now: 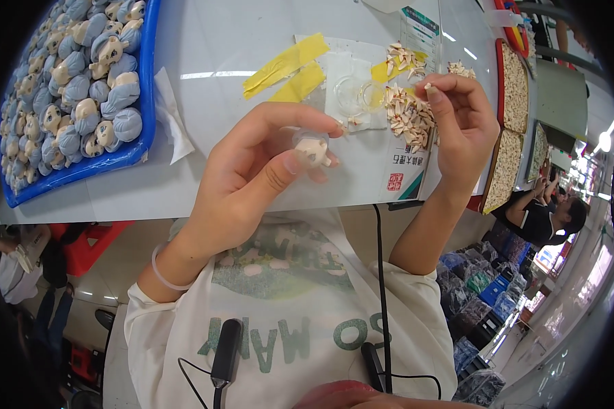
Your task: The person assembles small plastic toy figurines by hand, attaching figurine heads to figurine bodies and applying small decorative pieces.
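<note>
My left hand [242,174] is closed round a small doll head [312,148], gripping it between thumb and fingers above the near part of the table. The head is pale with greyish hair, and the fingers cover part of it. Over the pile on the right, my right hand [462,126] pinches a tiny cream piece [429,87] between thumb and forefinger. Beneath lies a loose heap of small pointed cream pieces [408,117] with reddish-brown marks. Between the hands, a clear round dish [351,94] sits on a white sheet.
A blue tray [150,75] full of blue-haired doll heads stands at the left. Yellow tape strips [286,65] stick to the white table [211,41]. Shallow trays of small cream pieces [512,88] line the right side. A black cable [379,286] hangs in front of me. Another person [542,215] is farther right.
</note>
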The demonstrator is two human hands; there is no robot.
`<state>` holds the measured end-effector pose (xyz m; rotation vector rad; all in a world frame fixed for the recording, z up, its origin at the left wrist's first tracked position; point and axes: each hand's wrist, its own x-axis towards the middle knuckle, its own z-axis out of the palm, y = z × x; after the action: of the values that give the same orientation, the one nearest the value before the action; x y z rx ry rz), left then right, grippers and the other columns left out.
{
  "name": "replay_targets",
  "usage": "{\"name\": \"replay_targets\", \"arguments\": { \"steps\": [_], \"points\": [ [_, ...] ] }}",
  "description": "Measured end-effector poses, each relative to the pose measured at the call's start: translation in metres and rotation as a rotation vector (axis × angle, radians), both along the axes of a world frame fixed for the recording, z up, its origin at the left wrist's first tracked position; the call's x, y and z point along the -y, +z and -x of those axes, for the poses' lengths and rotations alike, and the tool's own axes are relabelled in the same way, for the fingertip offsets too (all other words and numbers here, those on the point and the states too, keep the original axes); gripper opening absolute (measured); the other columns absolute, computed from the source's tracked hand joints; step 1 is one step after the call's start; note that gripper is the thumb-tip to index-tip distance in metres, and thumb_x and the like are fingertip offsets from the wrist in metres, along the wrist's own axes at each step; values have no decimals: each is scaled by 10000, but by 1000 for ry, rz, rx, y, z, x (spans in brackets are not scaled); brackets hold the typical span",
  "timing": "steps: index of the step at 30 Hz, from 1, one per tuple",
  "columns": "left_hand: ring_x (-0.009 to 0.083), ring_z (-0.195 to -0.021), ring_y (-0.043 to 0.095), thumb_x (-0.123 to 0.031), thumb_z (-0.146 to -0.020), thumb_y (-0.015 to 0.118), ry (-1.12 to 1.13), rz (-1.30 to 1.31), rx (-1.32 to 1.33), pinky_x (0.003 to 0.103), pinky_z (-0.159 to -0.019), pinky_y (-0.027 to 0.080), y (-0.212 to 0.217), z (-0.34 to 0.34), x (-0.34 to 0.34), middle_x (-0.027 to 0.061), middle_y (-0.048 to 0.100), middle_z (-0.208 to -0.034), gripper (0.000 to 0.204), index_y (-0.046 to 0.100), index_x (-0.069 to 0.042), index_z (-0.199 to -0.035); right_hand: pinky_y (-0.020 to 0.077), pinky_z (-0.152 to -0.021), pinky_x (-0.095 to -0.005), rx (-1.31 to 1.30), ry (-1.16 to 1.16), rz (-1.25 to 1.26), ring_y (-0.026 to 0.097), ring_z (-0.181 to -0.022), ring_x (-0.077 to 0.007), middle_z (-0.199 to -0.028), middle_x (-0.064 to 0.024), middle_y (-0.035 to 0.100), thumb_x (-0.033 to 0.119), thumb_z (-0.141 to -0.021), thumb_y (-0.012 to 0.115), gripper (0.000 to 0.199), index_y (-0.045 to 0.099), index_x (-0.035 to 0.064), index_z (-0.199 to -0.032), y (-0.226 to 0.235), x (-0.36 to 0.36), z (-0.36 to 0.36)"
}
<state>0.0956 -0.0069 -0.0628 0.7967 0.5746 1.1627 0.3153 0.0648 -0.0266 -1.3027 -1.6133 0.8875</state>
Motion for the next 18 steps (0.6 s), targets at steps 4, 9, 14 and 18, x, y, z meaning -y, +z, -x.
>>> {"name": "replay_targets", "arguments": {
  "steps": [4, 9, 14, 18],
  "points": [
    [148, -909, 533, -120, -877, 472, -6, 2, -3, 269, -779, 445, -1, 2, 0, 106, 503, -1108, 273, 449, 20, -1112, 458, -678, -202, -92, -13, 105, 568, -761, -103, -841, -83, 586, -73, -759, 557, 96, 549, -52, -852, 4, 15, -2],
    [170, -841, 546, -194, -848, 537, 72, 21, -28, 257, -699, 453, 3, -4, 1, 139, 508, -1055, 292, 467, -4, -1058, 455, -673, -240, -540, 160, 107, 554, -743, -143, -797, -98, 569, -59, -729, 605, 120, 550, -40, -834, -5, 28, -2],
    [167, -846, 548, -222, -817, 587, 132, -10, -56, 240, -702, 443, 2, -3, 1, 139, 513, -1054, 341, 473, -3, -1053, 442, -637, -268, -638, 265, 121, 542, -715, -176, -772, -114, 563, 20, -733, 643, 129, 547, -25, -806, -10, 32, 2],
    [152, -1015, 482, -51, -824, 546, 84, 32, 82, 253, -826, 423, 3, 0, 1, 115, 487, -1106, 301, 455, 36, -1098, 454, -614, -290, -598, 234, 123, 552, -659, -188, -723, -121, 567, 56, -760, 630, 132, 525, -11, -803, -6, 34, 6]
  ]
}}
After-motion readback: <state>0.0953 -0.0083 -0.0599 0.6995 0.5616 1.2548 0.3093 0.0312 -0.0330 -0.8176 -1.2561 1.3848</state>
